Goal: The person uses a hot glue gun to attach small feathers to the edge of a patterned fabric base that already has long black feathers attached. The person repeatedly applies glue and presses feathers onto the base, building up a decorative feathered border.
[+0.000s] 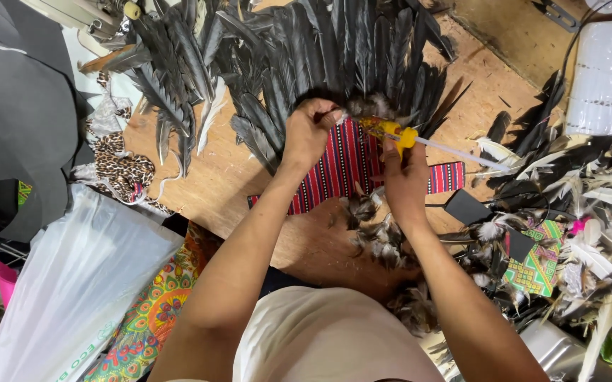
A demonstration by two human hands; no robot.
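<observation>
From the head camera, the left hand (311,129) is closed, pinching the base of the dark feather fan (320,49) where it meets the red striped cloth (341,170) on the wooden worktop (214,177). The right hand (405,177) is clamped around a yellow glue gun (393,131), its tip at the feather bases. Loose feathers (575,191) lie to the right.

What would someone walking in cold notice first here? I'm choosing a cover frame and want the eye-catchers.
First, the big fan of dark feathers spread across the top of the wooden table, rising from a red striped cloth. At its base the left hand presses the feather roots, while the right hand holds a yellow glue gun. To the right lies a heap of loose black and white feathers.
</observation>
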